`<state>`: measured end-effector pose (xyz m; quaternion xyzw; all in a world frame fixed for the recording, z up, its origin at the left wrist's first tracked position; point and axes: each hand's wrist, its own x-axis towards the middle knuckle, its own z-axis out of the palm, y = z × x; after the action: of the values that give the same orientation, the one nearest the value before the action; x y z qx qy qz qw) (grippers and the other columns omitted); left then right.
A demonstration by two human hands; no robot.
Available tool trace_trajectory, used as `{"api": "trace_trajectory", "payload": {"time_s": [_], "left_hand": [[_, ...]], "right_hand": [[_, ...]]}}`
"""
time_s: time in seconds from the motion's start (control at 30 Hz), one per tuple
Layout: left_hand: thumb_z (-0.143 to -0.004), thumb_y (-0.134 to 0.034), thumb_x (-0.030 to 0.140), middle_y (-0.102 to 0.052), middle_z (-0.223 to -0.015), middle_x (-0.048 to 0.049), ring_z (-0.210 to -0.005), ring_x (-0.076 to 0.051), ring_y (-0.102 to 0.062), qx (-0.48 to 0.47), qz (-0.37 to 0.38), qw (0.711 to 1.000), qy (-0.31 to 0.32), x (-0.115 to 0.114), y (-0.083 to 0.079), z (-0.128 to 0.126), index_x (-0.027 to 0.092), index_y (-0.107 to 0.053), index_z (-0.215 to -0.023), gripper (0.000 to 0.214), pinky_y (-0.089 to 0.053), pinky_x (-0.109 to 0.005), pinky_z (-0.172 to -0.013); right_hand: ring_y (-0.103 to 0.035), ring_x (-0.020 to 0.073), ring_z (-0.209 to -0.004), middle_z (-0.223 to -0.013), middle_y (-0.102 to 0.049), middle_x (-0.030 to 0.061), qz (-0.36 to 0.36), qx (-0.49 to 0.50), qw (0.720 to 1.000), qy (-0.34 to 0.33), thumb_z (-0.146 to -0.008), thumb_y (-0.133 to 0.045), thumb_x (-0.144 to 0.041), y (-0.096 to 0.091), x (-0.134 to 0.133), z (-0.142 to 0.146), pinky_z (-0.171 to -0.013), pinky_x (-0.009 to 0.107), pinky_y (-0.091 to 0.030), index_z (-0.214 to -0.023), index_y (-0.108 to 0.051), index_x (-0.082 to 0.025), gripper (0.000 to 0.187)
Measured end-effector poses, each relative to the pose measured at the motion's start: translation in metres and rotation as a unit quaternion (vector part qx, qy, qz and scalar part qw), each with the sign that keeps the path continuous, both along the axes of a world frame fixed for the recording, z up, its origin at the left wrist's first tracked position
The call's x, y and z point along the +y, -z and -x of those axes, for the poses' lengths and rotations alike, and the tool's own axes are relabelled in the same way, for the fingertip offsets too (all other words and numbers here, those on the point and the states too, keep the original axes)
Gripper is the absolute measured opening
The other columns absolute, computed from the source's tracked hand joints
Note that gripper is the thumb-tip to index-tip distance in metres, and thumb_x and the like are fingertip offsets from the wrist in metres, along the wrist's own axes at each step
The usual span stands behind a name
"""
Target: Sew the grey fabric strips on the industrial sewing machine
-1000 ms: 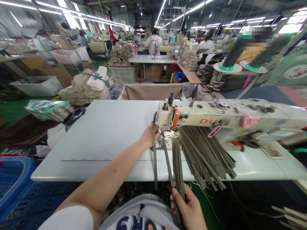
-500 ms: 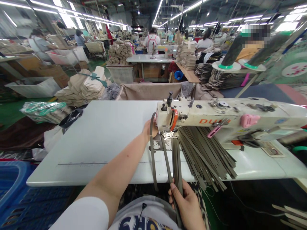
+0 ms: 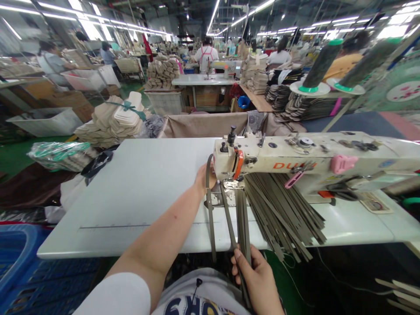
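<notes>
My right hand [image 3: 254,273] is closed around several dark olive-grey straps [image 3: 243,223] in front of the table edge, thumb on top. From there one strap [image 3: 229,214] runs up to the presser foot [image 3: 233,183] of the sewing machine [image 3: 269,159]. My left arm reaches across the table, and my left hand [image 3: 204,176] is beside the needle area, its fingers hidden behind the machine head. A strap [image 3: 210,218] loops over that hand and hangs down past the table's front edge.
A fanned pile of straps [image 3: 285,214] lies under the machine arm, overhanging the front edge. Two thread cones [image 3: 323,65] stand behind at right. A blue basket [image 3: 19,245] is at lower left. Tied stacks of pale pieces [image 3: 113,116] sit beyond the table. Other people work farther back.
Almost nothing differs. The view has shifted slightly, and both hands keep their places on and beside the straps.
</notes>
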<state>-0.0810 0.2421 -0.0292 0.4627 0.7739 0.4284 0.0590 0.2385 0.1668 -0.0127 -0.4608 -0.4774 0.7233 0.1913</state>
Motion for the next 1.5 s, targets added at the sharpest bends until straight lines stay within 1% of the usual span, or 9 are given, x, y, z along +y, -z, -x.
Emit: {"api": "trace_trajectory", "payload": {"time_s": [0.2,0.43,0.7,0.9,0.97,1.07,1.17,1.3,1.5], "left_hand": [[-0.102,-0.065,0.020,-0.082,-0.122,-0.0102,-0.121,-0.034,-0.075,-0.015,-0.008,1.000,-0.008,-0.017,0.005,-0.009,0.020,-0.080,-0.116,0.021,-0.065,-0.049,-0.111],[-0.096,-0.072,0.015,-0.078,-0.131,-0.0119,-0.140,-0.035,-0.067,0.086,-0.014,0.996,0.033,-0.066,0.028,-0.055,0.020,-0.078,-0.116,0.021,-0.057,-0.057,-0.124],[-0.106,-0.068,0.023,-0.072,-0.149,-0.0125,-0.152,-0.036,-0.058,0.150,0.040,0.983,0.098,-0.098,0.013,-0.077,0.019,-0.071,-0.141,0.035,-0.049,-0.065,-0.130],[-0.113,-0.057,0.024,-0.073,-0.149,-0.0110,-0.153,-0.033,-0.057,0.125,0.039,0.987,0.090,-0.097,0.008,-0.078,0.021,-0.072,-0.140,0.032,-0.048,-0.062,-0.131],[-0.113,-0.054,0.023,-0.073,-0.148,-0.0109,-0.151,-0.032,-0.060,0.123,0.031,0.988,0.088,-0.098,0.009,-0.079,0.021,-0.073,-0.139,0.032,-0.047,-0.061,-0.131],[-0.114,-0.051,0.022,-0.073,-0.148,-0.0112,-0.149,-0.030,-0.062,0.129,0.019,0.988,0.084,-0.098,0.013,-0.079,0.022,-0.074,-0.137,0.033,-0.049,-0.061,-0.129],[-0.115,-0.050,0.023,-0.073,-0.148,-0.0120,-0.148,-0.030,-0.063,0.141,0.002,0.986,0.085,-0.097,0.017,-0.078,0.023,-0.074,-0.137,0.033,-0.050,-0.062,-0.127],[-0.115,-0.051,0.027,-0.074,-0.147,-0.0122,-0.148,-0.031,-0.063,0.148,-0.007,0.985,0.088,-0.096,0.021,-0.076,0.023,-0.074,-0.137,0.032,-0.050,-0.061,-0.129],[-0.114,-0.056,0.029,-0.074,-0.146,-0.0126,-0.148,-0.032,-0.063,0.153,0.007,0.984,0.092,-0.095,0.019,-0.075,0.021,-0.074,-0.135,0.029,-0.051,-0.061,-0.130]], "right_hand": [[-0.057,0.0115,-0.048,-0.065,-0.071,0.0005,0.012,0.010,1.000,0.002,-0.057,-0.098,-0.082,-0.002,0.003,0.002,-0.045,0.024,-0.046,-0.083,-0.076,-0.019,0.072],[-0.057,0.0114,-0.048,-0.067,-0.072,0.0005,-0.001,0.012,1.000,-0.001,-0.060,-0.096,-0.083,0.014,0.002,-0.003,-0.043,0.023,-0.045,-0.090,-0.076,-0.019,0.073],[-0.054,0.0119,-0.040,-0.053,-0.065,-0.0048,0.012,0.010,0.995,-0.096,-0.084,-0.076,-0.087,0.017,-0.009,-0.033,-0.043,0.022,-0.040,-0.109,-0.068,-0.020,0.071],[-0.054,0.0172,-0.042,-0.051,-0.060,-0.0061,-0.164,-0.089,0.976,-0.112,-0.100,-0.059,-0.080,-0.005,0.006,-0.055,-0.045,0.028,-0.043,-0.116,-0.069,-0.024,0.059],[-0.068,0.0241,-0.054,-0.060,-0.068,-0.0010,-0.285,-0.135,0.943,-0.111,-0.104,-0.056,-0.070,-0.006,0.024,-0.059,-0.056,0.034,-0.055,-0.116,-0.072,-0.025,0.049],[-0.082,0.0372,-0.099,-0.102,-0.083,0.0158,-0.488,-0.200,0.845,-0.088,-0.106,-0.053,-0.053,-0.008,0.058,-0.061,-0.085,0.046,-0.066,-0.119,-0.074,-0.021,0.040],[-0.081,0.0403,-0.099,-0.114,-0.078,0.0222,-0.600,-0.288,0.742,-0.085,-0.108,-0.051,-0.041,-0.017,0.086,-0.055,-0.081,0.050,-0.067,-0.126,-0.070,-0.014,0.038],[-0.080,0.0329,-0.086,-0.121,-0.072,0.0235,-0.648,-0.378,0.650,-0.125,-0.111,-0.053,-0.024,-0.036,0.107,-0.038,-0.067,0.041,-0.062,-0.134,-0.066,-0.009,0.031],[-0.084,0.0331,-0.089,-0.113,-0.075,0.0199,-0.605,-0.485,0.607,-0.172,-0.110,-0.062,-0.019,-0.055,0.113,-0.015,-0.072,0.038,-0.061,-0.122,-0.072,-0.008,0.020]]}}
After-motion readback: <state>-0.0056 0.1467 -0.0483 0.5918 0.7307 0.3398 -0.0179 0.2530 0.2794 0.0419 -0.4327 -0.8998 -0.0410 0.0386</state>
